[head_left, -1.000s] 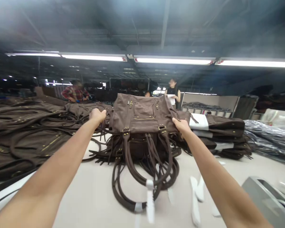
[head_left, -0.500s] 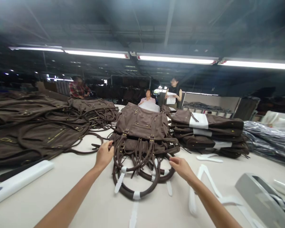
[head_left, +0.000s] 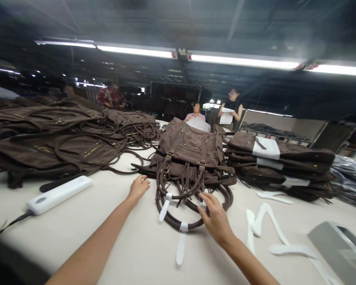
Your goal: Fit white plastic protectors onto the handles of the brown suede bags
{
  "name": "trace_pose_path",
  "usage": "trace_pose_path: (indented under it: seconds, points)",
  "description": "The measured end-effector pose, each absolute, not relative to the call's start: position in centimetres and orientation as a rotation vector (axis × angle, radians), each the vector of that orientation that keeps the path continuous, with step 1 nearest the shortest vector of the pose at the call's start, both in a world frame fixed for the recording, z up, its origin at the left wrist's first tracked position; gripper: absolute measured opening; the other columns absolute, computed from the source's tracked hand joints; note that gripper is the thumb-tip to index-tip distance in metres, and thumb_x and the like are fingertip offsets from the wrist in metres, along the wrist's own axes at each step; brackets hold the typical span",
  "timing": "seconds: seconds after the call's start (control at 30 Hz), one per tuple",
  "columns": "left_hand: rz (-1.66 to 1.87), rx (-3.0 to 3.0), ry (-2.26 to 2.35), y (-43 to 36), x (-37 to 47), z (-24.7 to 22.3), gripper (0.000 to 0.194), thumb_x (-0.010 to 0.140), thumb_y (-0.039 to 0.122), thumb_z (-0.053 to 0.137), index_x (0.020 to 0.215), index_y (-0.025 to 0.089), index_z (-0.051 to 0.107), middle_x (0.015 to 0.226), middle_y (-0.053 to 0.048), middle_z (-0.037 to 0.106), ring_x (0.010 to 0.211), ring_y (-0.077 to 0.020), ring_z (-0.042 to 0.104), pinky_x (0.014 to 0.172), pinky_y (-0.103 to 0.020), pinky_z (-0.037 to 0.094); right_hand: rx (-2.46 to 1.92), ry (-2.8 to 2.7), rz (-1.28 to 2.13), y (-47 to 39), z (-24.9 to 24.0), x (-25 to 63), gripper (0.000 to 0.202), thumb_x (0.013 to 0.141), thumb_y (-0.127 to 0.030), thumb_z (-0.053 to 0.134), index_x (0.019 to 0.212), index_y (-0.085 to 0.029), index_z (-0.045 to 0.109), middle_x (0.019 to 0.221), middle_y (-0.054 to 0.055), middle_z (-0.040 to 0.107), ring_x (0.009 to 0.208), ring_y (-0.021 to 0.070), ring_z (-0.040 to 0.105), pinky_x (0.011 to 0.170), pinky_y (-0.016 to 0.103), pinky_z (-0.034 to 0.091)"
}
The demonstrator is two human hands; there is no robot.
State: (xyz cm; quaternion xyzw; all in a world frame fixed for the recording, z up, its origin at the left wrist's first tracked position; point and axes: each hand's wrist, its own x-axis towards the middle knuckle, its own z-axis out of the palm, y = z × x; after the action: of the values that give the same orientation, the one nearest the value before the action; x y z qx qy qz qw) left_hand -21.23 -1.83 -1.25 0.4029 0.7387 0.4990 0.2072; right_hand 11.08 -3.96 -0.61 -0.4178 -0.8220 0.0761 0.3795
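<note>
Brown bags (head_left: 190,146) lie stacked in the middle of the white table (head_left: 130,241), their looped handles toward me. White paper wraps the handles, and white tags (head_left: 180,249) hang from them. On the left of the bags, my left hand (head_left: 139,187) hovers with bent fingers apart, holding nothing. My right hand (head_left: 214,215) is over the right side of the handle loops, fingers spread and nothing gripped; whether it touches a handle is unclear.
More brown bags (head_left: 77,148) are piled left, behind a white device (head_left: 61,194) with a cord. Wrapped bags (head_left: 284,158) are stacked right. White strips (head_left: 273,221) and a grey dispenser (head_left: 335,249) lie front right. Three people are beyond the table.
My right hand has moved left, from the outer edge of the handles to over the loops. The view has shifted. My left hand remains beside the bags.
</note>
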Motion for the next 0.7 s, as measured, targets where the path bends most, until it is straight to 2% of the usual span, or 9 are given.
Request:
trace_pose_path:
  seconds: [0.17,0.27,0.37,0.47,0.53,0.57,0.63,0.7]
  points:
    - [1.319,1.171,1.931,-1.9,-19.5,-1.4,0.028,0.093,0.026,0.053,0.116,0.011,0.057,0.088,-0.005,0.068,0.072,-0.0141,0.066,0.067,-0.029,0.056,-0.901,-2.203,0.254,-3.5,-0.3,6.7,0.035,0.090,-0.024,0.053,0.124,-0.019,0.060,0.127,0.013,0.058,0.121,0.0268,0.051,0.105,0.045,0.043]
    - [1.283,1.304,1.969,-2.3,-18.6,-1.3,0.028,0.086,0.017,0.055,0.113,0.011,0.059,0.086,-0.007,0.067,0.075,-0.0162,0.065,0.073,-0.030,0.053,-0.837,-2.229,0.290,-2.6,-0.6,3.9,0.037,0.090,-0.019,0.051,0.125,-0.020,0.060,0.127,0.012,0.058,0.121,0.0258,0.051,0.105,0.045,0.042]
    - [1.257,1.447,2.039,-2.6,-18.5,-1.2,0.036,0.077,0.009,0.056,0.112,0.013,0.059,0.095,-0.008,0.064,0.080,-0.0175,0.063,0.080,-0.032,0.051,-0.815,-2.299,0.335,-1.5,-0.8,2.0,0.047,0.085,-0.009,0.047,0.128,-0.022,0.057,0.126,0.010,0.061,0.118,0.0240,0.053,0.102,0.042,0.043]
    - [1.226,1.587,2.035,-2.8,-18.6,-1.1,0.049,0.069,0.001,0.052,0.116,0.015,0.058,0.105,-0.011,0.060,0.084,-0.0180,0.063,0.079,-0.032,0.053,-0.817,-2.456,0.399,-0.9,-0.7,1.0,0.060,0.078,-0.004,0.049,0.134,-0.024,0.053,0.121,0.007,0.066,0.112,0.0229,0.058,0.097,0.039,0.043]
    - [1.214,1.707,1.980,-3.1,-18.5,-1.0,0.056,0.064,-0.003,0.051,0.116,0.017,0.061,0.118,-0.012,0.056,0.102,-0.0225,0.061,0.089,-0.036,0.051,-0.834,-2.496,0.526,-0.5,-0.4,0.7,0.065,0.073,-0.003,0.052,0.133,-0.027,0.054,0.115,0.005,0.069,0.109,0.0237,0.060,0.098,0.040,0.041]
    - [1.208,1.794,1.938,-3.3,-18.4,-0.9,0.059,0.062,-0.004,0.050,0.114,0.019,0.063,0.127,-0.012,0.053,0.116,-0.0252,0.055,0.098,-0.040,0.047,-0.845,-2.450,0.650,-0.4,-0.3,0.7,0.066,0.070,-0.002,0.052,0.131,-0.028,0.057,0.114,0.004,0.070,0.109,0.0242,0.060,0.100,0.040,0.039]
    - [1.150,2.054,1.823,-3.7,-18.1,-0.4,0.064,0.061,-0.007,0.048,0.115,0.023,0.065,0.143,-0.009,0.044,0.136,-0.0286,0.037,0.113,-0.050,0.030,-0.849,-2.279,0.919,0.1,0.0,0.9,0.065,0.066,-0.002,0.052,0.125,-0.026,0.062,0.117,0.003,0.069,0.111,0.0244,0.060,0.103,0.040,0.038]
    - [1.040,2.344,1.696,-4.2,-17.7,0.4,0.068,0.064,-0.007,0.047,0.123,0.025,0.060,0.148,-0.007,0.041,0.142,-0.0290,0.028,0.117,-0.058,0.016,-0.830,-2.132,1.097,0.6,0.7,1.4,0.059,0.067,-0.007,0.052,0.123,-0.022,0.064,0.121,0.004,0.068,0.112,0.0235,0.061,0.101,0.038,0.042]
